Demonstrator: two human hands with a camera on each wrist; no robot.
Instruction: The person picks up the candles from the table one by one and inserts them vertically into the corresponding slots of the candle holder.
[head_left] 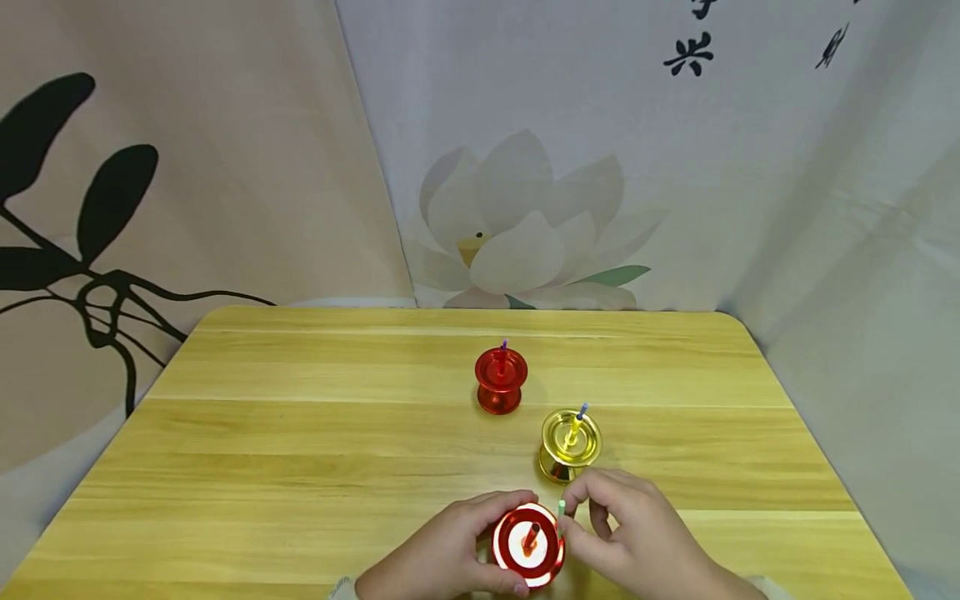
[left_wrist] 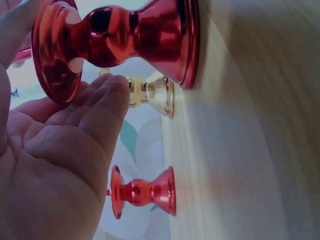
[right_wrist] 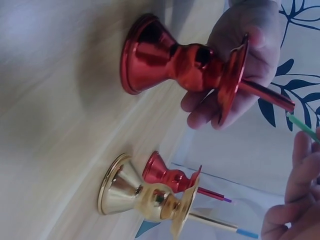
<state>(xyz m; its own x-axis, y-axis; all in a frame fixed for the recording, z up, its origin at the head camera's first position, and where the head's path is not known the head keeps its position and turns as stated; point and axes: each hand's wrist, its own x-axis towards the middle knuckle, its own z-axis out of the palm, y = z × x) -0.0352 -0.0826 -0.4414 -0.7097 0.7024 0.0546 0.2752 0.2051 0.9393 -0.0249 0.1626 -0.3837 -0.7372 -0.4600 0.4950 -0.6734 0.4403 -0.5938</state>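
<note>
A red candle holder (head_left: 528,546) (left_wrist: 125,35) (right_wrist: 170,62) stands near the table's front edge with a red candle (right_wrist: 265,95) in its cup. My left hand (head_left: 457,550) (left_wrist: 65,150) curls round its upper dish from the left, thumb at the front. To the right of the holder, my right hand (head_left: 622,533) (right_wrist: 295,200) pinches a thin green candle (head_left: 561,507) (right_wrist: 302,127) close above the dish rim. A gold holder (head_left: 570,446) (right_wrist: 145,197) stands just behind, and a second red holder (head_left: 501,381) (left_wrist: 142,192) farther back; each carries a thin candle.
The wooden table (head_left: 300,450) has rounded far corners and a printed cloth backdrop (head_left: 525,208) hanging right behind it. The gold holder (left_wrist: 150,92) stands only a short way beyond my right hand's fingers.
</note>
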